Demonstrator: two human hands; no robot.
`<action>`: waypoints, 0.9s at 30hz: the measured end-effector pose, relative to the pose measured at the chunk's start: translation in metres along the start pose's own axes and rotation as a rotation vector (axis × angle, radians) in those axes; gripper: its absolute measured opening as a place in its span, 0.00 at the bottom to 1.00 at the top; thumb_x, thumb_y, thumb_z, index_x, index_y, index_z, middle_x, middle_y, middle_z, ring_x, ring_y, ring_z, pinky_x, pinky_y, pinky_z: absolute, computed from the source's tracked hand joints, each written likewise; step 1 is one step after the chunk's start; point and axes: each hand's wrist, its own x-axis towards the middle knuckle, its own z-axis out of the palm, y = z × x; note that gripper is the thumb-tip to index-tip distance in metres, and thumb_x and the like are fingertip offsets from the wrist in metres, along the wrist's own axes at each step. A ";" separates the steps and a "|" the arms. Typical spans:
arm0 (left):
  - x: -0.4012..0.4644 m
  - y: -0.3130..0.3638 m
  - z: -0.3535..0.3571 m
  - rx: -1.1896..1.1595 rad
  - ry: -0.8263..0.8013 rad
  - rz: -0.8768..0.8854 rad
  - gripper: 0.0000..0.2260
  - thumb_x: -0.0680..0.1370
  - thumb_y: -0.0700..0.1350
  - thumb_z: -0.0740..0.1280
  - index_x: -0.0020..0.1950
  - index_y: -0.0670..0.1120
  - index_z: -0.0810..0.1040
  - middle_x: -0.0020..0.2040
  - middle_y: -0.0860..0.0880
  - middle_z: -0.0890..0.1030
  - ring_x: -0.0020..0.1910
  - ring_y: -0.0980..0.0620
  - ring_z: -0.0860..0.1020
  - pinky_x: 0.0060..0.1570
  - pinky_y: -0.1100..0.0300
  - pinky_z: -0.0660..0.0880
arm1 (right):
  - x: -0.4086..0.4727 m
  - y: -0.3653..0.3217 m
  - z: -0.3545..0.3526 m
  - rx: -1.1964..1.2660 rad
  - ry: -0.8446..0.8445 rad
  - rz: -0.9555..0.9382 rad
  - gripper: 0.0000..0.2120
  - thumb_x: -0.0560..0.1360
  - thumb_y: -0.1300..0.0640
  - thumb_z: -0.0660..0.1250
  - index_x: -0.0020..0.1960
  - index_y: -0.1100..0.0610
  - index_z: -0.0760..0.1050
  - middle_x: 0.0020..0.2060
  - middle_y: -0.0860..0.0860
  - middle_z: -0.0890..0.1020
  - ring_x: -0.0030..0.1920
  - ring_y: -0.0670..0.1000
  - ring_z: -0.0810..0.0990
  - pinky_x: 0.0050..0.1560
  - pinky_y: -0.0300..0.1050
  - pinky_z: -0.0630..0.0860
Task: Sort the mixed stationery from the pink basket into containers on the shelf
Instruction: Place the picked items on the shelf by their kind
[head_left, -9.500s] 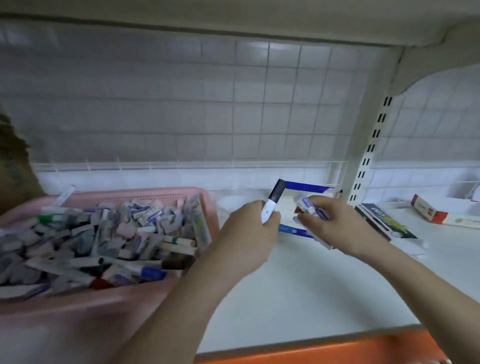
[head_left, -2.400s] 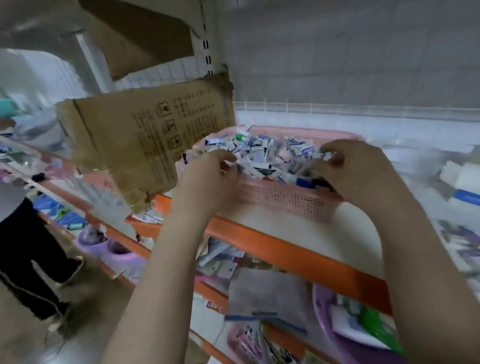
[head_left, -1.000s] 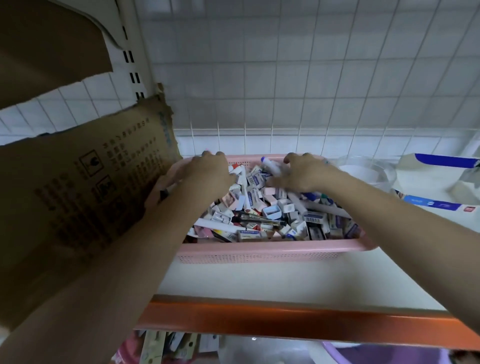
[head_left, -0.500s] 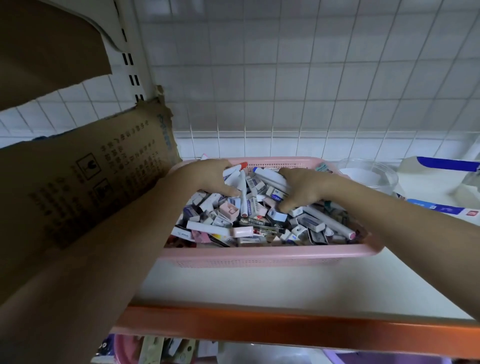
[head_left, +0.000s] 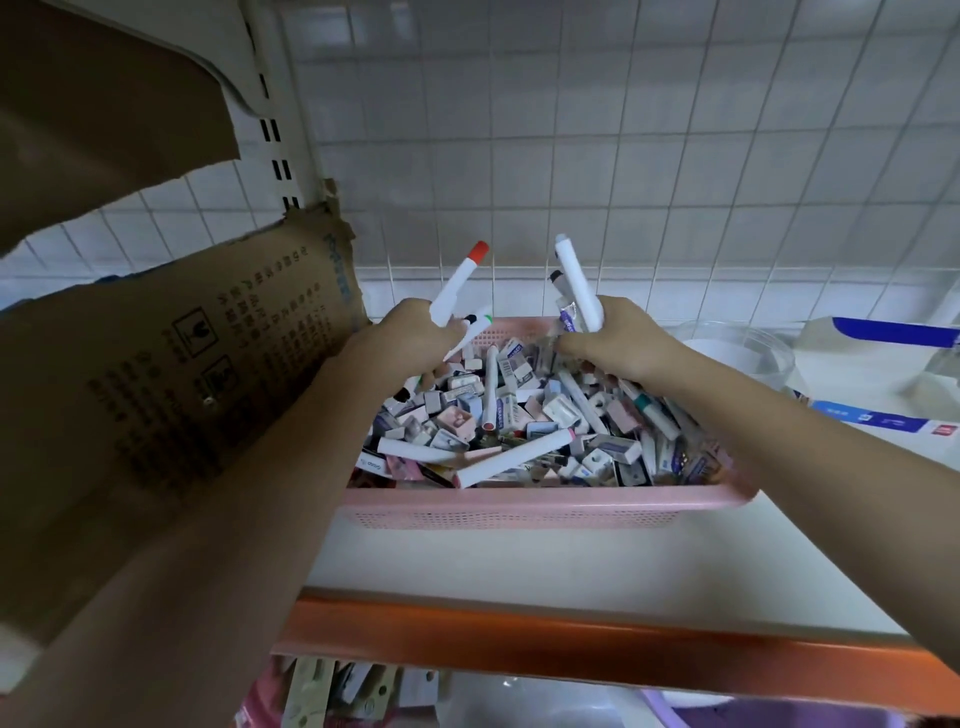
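Pink basket (head_left: 519, 506) on shelf, heaped with erasers, markers

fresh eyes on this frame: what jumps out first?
Both hands raised over the pink basket, each gripping white markers: the left hand holds a red-capped marker pointing up, the right hand a white-capped marker. Below them the basket is heaped with mixed stationery, small boxes and more markers. A torn cardboard box crowds the left side of the shelf.

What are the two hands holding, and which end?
Left hand grips white markers, including a red-capped marker, by their lower ends. Right hand grips a white marker and others likewise.
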 end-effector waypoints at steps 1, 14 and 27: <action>-0.002 0.001 0.000 -0.042 0.006 -0.015 0.12 0.80 0.47 0.63 0.56 0.38 0.75 0.38 0.44 0.80 0.27 0.50 0.73 0.28 0.59 0.72 | 0.000 -0.001 -0.001 0.029 0.020 0.009 0.10 0.74 0.59 0.67 0.38 0.56 0.67 0.28 0.51 0.70 0.21 0.44 0.67 0.19 0.33 0.64; -0.040 0.044 0.016 -0.492 -0.056 0.024 0.09 0.79 0.39 0.60 0.57 0.44 0.75 0.43 0.44 0.79 0.27 0.52 0.73 0.21 0.67 0.66 | -0.028 -0.024 -0.050 0.301 0.242 0.177 0.12 0.76 0.55 0.65 0.37 0.57 0.66 0.31 0.52 0.72 0.24 0.47 0.72 0.22 0.36 0.64; -0.103 0.140 0.155 -0.563 -0.329 0.131 0.08 0.79 0.38 0.59 0.51 0.47 0.77 0.42 0.46 0.80 0.22 0.56 0.71 0.22 0.67 0.65 | -0.139 0.066 -0.183 0.260 0.433 0.409 0.14 0.76 0.52 0.67 0.37 0.58 0.67 0.29 0.51 0.72 0.25 0.47 0.72 0.20 0.34 0.65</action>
